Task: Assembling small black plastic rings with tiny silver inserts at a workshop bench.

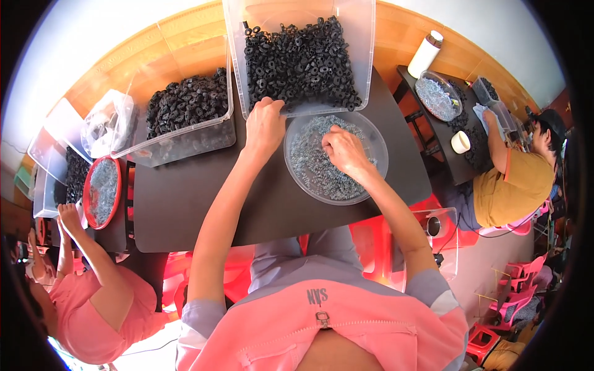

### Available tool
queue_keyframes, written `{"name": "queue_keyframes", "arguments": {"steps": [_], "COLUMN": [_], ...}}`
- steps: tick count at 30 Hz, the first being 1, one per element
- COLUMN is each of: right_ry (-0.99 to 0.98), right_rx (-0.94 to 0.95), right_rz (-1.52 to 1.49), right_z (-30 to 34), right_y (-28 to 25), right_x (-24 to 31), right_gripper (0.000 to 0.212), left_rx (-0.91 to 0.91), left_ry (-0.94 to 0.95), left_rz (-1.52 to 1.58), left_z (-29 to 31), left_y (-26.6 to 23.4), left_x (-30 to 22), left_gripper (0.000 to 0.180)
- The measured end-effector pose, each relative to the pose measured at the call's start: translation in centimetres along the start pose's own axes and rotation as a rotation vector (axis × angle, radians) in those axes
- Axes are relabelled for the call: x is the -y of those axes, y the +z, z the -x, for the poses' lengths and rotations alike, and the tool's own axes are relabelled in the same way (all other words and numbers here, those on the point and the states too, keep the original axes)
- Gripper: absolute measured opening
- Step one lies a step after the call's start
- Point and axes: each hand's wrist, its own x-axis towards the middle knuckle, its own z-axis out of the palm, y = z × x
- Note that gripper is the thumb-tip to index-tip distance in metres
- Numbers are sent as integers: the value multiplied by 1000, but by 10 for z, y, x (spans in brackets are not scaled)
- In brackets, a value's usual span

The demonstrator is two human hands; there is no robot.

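My left hand [265,128] is at the near edge of a clear plastic bin [299,113] tilted toward me. Its fingers are curled closed, and whatever they hold is hidden. Inside the bin lie many small black ring-like plastic parts [297,62]. My right hand [346,148] is over a round clear tray [377,133], fingertips pinched together among small silvery metal pieces that look like springs [328,179]. I cannot make out what is between those fingers.
Left of my hands stands another clear bin [185,145] of black parts [185,102] on the dark table [185,204]. A co-worker in pink [117,309] sits at left by a red-rimmed tray [90,207]; another in mustard [516,185] sits at right, near a white bottle [427,54].
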Motion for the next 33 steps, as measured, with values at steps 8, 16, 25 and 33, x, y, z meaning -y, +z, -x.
{"name": "queue_keyframes", "arguments": {"steps": [8,16,25,33], "right_ry": [25,411,431,430], "right_rx": [-90,-23,66,89], "right_rz": [-156,-1133,-1359,-1419], "right_z": [14,13,22,27], "right_y": [1,-13,-28,-38], "right_x": [-2,-11,9,30], "right_gripper": [7,12,12,17], "left_rx": [21,48,218,230], "left_ry": [38,-225,-417,-451], "left_rz": [-46,536,1277,1266], "left_z": [-8,4,55,69], "left_y": [24,9,-3,7], "left_x": [14,0,-29,-26], "left_gripper": [22,17,18,17]}}
